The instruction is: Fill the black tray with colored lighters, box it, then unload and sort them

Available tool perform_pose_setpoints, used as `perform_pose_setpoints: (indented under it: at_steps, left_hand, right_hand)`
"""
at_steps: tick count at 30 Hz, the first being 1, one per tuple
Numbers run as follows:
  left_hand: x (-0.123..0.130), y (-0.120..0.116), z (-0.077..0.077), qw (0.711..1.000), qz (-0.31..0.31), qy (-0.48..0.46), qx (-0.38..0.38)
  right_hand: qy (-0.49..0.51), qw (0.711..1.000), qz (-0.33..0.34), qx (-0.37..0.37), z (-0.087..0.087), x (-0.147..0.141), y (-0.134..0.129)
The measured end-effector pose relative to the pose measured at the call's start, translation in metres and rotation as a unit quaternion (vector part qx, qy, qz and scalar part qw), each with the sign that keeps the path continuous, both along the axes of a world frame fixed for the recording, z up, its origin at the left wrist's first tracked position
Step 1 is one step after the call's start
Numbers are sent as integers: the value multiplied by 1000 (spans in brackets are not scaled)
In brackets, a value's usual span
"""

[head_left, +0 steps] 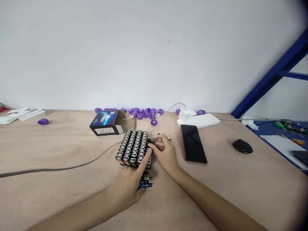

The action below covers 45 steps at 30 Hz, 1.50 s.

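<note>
A block of lighters [133,146], metal tops up in several tight rows, stands on the table in front of me. My left hand [131,183] is at its near right corner, the index finger stretched along the right side. A few blue lighters [145,183] stick out from under that hand, between thumb and fingers. At the block's right edge my right hand [166,152] pinches a lighter [152,140] by its metal end. Its lower part is hidden by the fingers. More lighter ends [169,139] show just behind the right hand.
An opened blue and black box [106,122] lies behind the block. Purple caps [145,114] are scattered along the wall. To the right are a phone [193,144], a white power strip [203,121] and a black mouse [242,146]. A grey cable [72,167] crosses the left side.
</note>
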<state>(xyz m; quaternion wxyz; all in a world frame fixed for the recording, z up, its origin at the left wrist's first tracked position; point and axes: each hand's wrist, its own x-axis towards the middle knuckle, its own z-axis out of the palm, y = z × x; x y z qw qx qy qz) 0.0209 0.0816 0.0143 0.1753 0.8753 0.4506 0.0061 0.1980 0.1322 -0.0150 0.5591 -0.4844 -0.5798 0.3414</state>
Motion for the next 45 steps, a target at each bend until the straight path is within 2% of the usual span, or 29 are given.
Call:
perform_pose_setpoints:
  at_steps: [6, 11, 15, 22, 27, 30, 33, 35, 37, 39, 41, 42, 43, 45]
  left_hand:
    - [1, 0, -1, 1000, 0, 12, 10]
    - [0, 0, -2, 1000, -10, -3, 20]
    - [0, 0, -3, 1000, -13, -4, 15]
    - [-1, 0, -5, 1000, -14, -12, 20]
    - [-2, 3, -9, 998, -27, -37, 46]
    - [-6, 3, -9, 998, -33, -45, 41]
    - [-10, -5, -6, 990, -54, -129, 6]
    - [-11, -15, -4, 969, -35, -241, -48]
    - [-7, -27, -4, 921, 28, -355, -157]
    - [-1, -37, -7, 831, 72, -443, -328]
    - [6, -42, -13, 722, 68, -494, -479]
    - [9, -43, -16, 679, 61, -510, -525]
    - [11, -43, -19, 650, 58, -521, -550]
    - [13, -42, -21, 630, 49, -533, -563]
  right_hand:
    - [-6, 999, 28, 16, -1, 0, -3]
    - [-32, 999, 23, 27, 0, 1, -5]
    - [-77, 995, 25, 52, -4, 5, -7]
    - [-176, 976, 66, 109, -7, 19, -15]
    - [-203, 970, 54, 125, -6, 18, -18]
    - [-203, 970, 23, 130, -3, 18, -23]
    - [-196, 971, -17, 134, 1, 23, -39]
    - [-189, 973, -27, 131, 4, 27, -55]
    - [-172, 978, -10, 119, 6, 31, -73]
    - [-144, 984, 30, 98, 8, 30, -90]
    - [-124, 987, 76, 66, 10, 25, -102]
    - [-117, 987, 100, 45, 11, 22, -106]
    - [-112, 986, 121, 22, 12, 18, -108]
    - [-101, 984, 147, -31, 14, 10, -110]
